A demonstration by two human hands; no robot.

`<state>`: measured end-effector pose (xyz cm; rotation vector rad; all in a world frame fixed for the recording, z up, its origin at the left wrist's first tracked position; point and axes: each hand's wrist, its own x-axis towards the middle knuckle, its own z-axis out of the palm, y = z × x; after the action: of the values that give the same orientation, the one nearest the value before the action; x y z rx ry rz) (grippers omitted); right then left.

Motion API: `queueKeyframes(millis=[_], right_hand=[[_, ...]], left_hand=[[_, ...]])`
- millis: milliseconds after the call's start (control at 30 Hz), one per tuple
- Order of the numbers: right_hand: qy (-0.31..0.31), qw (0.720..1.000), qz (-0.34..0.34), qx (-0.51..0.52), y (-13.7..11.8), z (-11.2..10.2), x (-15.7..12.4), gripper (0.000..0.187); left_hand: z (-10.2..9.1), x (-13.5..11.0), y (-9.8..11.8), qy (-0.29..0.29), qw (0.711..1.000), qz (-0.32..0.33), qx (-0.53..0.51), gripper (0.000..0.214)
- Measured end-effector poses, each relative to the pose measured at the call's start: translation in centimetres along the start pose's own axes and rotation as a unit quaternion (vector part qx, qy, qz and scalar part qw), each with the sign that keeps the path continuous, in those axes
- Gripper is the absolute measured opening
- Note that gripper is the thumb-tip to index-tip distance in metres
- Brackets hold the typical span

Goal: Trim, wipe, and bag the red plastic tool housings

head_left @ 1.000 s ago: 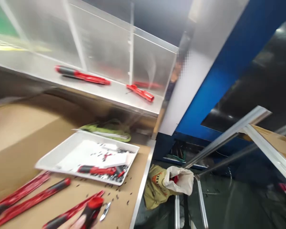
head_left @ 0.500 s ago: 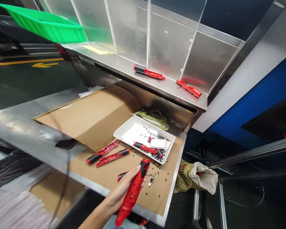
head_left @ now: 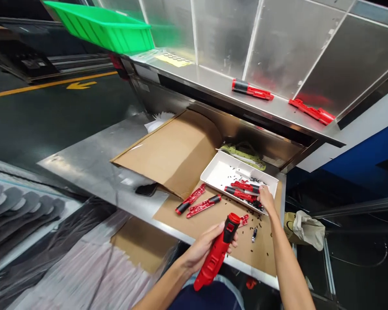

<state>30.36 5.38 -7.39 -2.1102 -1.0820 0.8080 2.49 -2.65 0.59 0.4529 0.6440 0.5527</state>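
My left hand (head_left: 203, 246) is wrapped around a red tool handle with a black collar (head_left: 217, 252), held upright over the front edge of the cardboard-covered bench (head_left: 181, 150). My right hand (head_left: 265, 198) reaches into the white tray (head_left: 220, 170), fingers down among small black screws and red handle parts (head_left: 242, 190); what the fingers pinch is hidden. Two red half-shells (head_left: 197, 203) lie on the cardboard left of the tray. A small metal blade (head_left: 254, 234) lies near the front edge.
Two more red handles (head_left: 252, 90) (head_left: 312, 111) rest on the steel shelf above. A green bin (head_left: 103, 26) sits at the shelf's left end. A black phone (head_left: 147, 189) lies on the steel top. A bag (head_left: 305, 228) hangs right of the bench.
The view has swung left and down. My right hand has come into view and reached into the white tray. My left hand still holds the red handle.
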Motion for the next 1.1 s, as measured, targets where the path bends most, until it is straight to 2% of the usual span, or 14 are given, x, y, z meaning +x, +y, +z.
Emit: queueKeyframes(millis=[67,167,233,300,400,467,567,600,667,733,867,933,1000,1100], right_hand=[[0.011,1.000,-0.001,-0.007,-0.8,-0.9,-2.1,0.044],[-0.038,0.998,-0.044,0.027,-2.3,-0.1,-8.5,0.054],[-0.121,0.988,-0.081,0.058,-3.1,2.5,-13.8,0.055],[-0.212,0.962,-0.125,0.115,-3.5,5.9,-18.4,0.067],[-0.176,0.966,-0.129,0.140,-3.5,10.0,-21.6,0.059],[-0.129,0.979,-0.149,0.057,-3.1,10.6,-21.1,0.045],[-0.089,0.957,-0.214,-0.173,-2.7,8.8,-18.1,0.032],[-0.083,0.942,-0.227,-0.233,-2.7,8.0,-16.9,0.031],[-0.083,0.920,-0.236,-0.301,-2.9,6.8,-14.4,0.033],[-0.095,0.903,-0.240,-0.342,-3.3,7.0,-12.2,0.032],[-0.145,0.863,-0.248,-0.416,-3.7,10.4,-9.0,0.011],[-0.167,0.846,-0.253,-0.439,-3.5,12.1,-8.2,0.016],[-0.181,0.834,-0.261,-0.451,-3.2,12.9,-8.1,0.020],[-0.181,0.827,-0.281,-0.453,-3.2,12.8,-8.4,0.030]], left_hand=[[-1.3,-0.3,0.7,0.001,1.000,0.022,-0.007,0.046],[-2.9,-0.1,1.0,0.022,0.998,0.058,-0.014,0.051],[-3.5,0.4,0.5,0.045,0.995,0.084,-0.014,0.060],[-4.0,0.8,-0.2,0.062,0.992,0.112,-0.002,0.070],[-5.0,1.1,-1.0,0.052,0.980,0.169,0.096,0.072],[-6.5,1.2,-0.7,0.060,0.948,0.211,0.231,0.062],[-10.6,1.7,0.8,0.199,0.843,0.242,0.438,0.047],[-12.2,1.9,1.3,0.261,0.811,0.238,0.466,0.046],[-15.4,2.7,2.0,0.346,0.775,0.217,0.483,0.049],[-17.9,3.6,2.0,0.380,0.759,0.193,0.491,0.053],[-19.7,4.5,1.3,0.388,0.757,0.177,0.496,0.045],[-19.6,4.1,1.3,0.386,0.767,0.177,0.482,0.041],[-19.3,3.1,1.7,0.376,0.787,0.178,0.455,0.042],[-18.6,1.0,2.5,0.329,0.844,0.170,0.388,0.052]])
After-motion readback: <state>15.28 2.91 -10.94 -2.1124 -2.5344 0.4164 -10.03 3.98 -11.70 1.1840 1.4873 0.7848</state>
